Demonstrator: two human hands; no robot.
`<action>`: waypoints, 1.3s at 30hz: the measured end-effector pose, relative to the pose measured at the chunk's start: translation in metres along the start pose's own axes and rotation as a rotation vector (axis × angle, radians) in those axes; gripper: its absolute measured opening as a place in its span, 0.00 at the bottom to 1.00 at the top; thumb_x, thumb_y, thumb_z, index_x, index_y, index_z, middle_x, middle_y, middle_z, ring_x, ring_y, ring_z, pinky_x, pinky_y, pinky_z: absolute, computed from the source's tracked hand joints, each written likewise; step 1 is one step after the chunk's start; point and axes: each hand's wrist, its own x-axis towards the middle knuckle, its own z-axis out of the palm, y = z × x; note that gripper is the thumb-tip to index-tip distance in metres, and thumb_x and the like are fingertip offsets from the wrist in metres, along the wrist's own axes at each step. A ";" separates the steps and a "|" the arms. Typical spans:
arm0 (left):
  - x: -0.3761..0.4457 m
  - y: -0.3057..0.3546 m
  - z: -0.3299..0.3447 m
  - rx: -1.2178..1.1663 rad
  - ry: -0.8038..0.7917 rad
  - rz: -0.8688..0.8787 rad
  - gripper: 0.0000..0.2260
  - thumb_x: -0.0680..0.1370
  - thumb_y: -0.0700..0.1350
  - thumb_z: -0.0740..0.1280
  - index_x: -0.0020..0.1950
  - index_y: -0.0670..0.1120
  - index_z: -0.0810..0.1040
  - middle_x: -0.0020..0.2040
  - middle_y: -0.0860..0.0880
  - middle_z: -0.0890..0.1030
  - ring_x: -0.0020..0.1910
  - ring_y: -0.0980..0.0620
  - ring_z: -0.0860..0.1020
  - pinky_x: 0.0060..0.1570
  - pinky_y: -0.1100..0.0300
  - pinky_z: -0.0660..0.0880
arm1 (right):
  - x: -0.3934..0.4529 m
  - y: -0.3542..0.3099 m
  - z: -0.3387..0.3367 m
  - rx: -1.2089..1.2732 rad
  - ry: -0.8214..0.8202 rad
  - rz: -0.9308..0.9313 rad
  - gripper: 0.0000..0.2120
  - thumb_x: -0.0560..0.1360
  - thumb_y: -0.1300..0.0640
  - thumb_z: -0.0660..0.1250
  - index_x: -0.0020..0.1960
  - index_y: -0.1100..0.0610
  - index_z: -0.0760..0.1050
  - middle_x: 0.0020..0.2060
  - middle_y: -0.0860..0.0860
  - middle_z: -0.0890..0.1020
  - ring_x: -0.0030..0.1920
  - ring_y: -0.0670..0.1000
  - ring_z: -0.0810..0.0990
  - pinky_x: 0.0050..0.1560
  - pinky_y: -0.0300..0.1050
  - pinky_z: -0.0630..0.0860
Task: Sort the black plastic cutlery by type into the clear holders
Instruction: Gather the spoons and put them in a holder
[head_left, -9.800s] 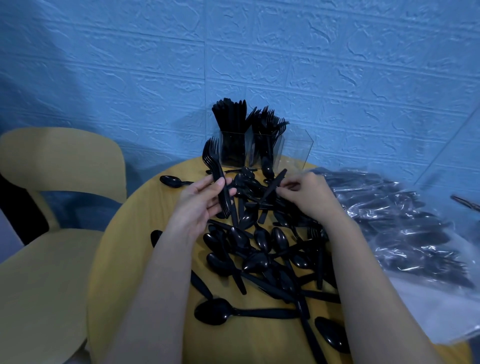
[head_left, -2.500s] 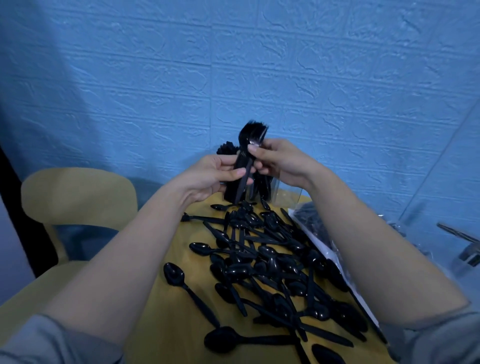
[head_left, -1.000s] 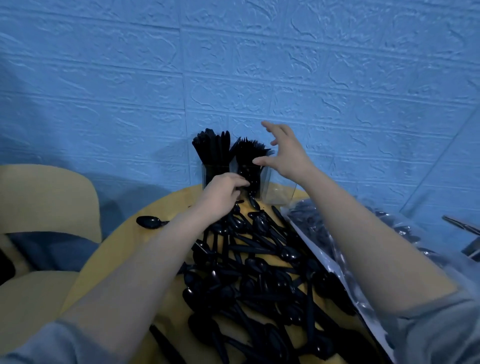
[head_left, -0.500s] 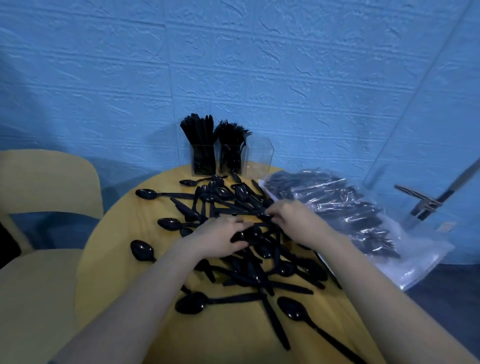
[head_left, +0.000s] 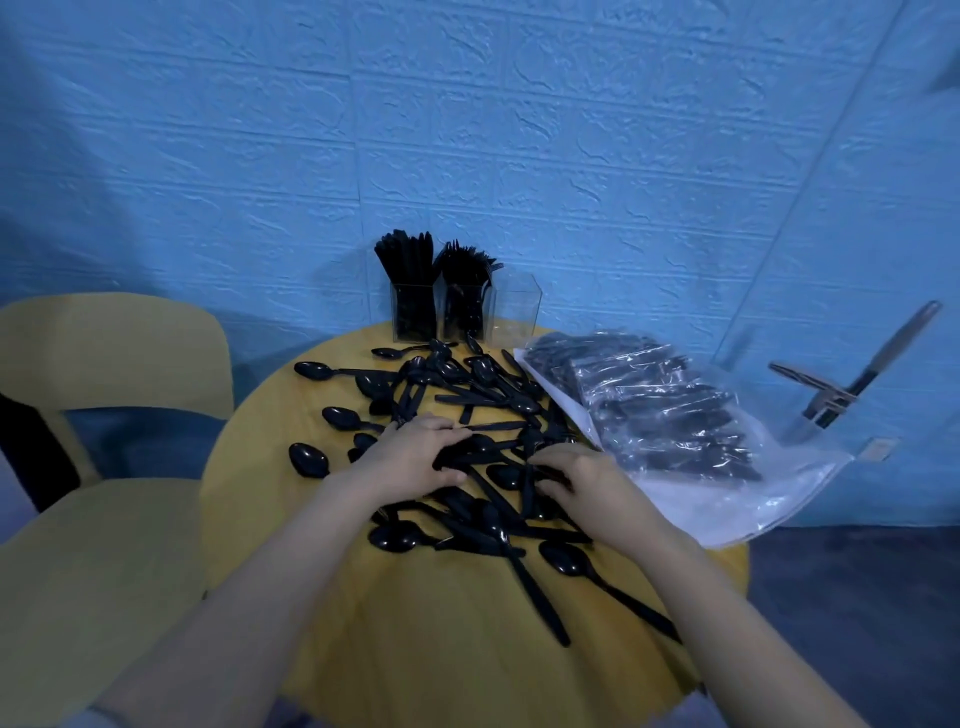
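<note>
1. Both hands rest on the pile (head_left: 467, 431) of black cutlery spread over the round yellow table (head_left: 415, 623), with the three clear holders (head_left: 462, 312) standing well beyond it at the far edge.
2. The left hand (head_left: 415, 457) lies palm down, its fingers curled over a piece whose handle runs out to the right; whether it grips or only presses cannot be told.
3. The right hand (head_left: 582, 483) sits just beside it, fingertips bent down into the pile; what it pinches, if anything, is hidden.
4. The left holder is packed with what look like knives, the middle one with forks, and the right holder (head_left: 517, 312) looks empty.
5. Mostly spoons lie loose, handles pointing every way, so the right hand is probably nearer the empty holder.
6. A clear bag (head_left: 675, 426) of more cutlery lies to the right.
</note>
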 end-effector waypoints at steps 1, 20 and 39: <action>-0.002 0.002 0.001 -0.014 0.022 0.002 0.27 0.79 0.55 0.63 0.76 0.55 0.59 0.76 0.51 0.58 0.76 0.52 0.54 0.74 0.43 0.52 | -0.003 0.000 -0.001 0.032 0.036 0.012 0.16 0.79 0.60 0.63 0.65 0.56 0.75 0.63 0.49 0.76 0.64 0.48 0.73 0.63 0.31 0.64; -0.027 0.055 0.026 0.010 0.055 0.060 0.19 0.82 0.48 0.58 0.73 0.50 0.66 0.74 0.50 0.65 0.73 0.51 0.62 0.72 0.50 0.59 | 0.043 0.015 -0.022 -0.442 0.085 0.036 0.11 0.79 0.60 0.61 0.59 0.57 0.77 0.55 0.56 0.80 0.56 0.57 0.75 0.59 0.49 0.70; 0.012 0.027 -0.011 -0.395 0.327 -0.022 0.20 0.82 0.40 0.58 0.74 0.47 0.65 0.70 0.45 0.71 0.67 0.49 0.70 0.64 0.63 0.64 | 0.078 0.008 -0.053 -0.355 0.123 0.057 0.11 0.79 0.57 0.61 0.57 0.52 0.78 0.52 0.55 0.81 0.52 0.58 0.79 0.43 0.46 0.72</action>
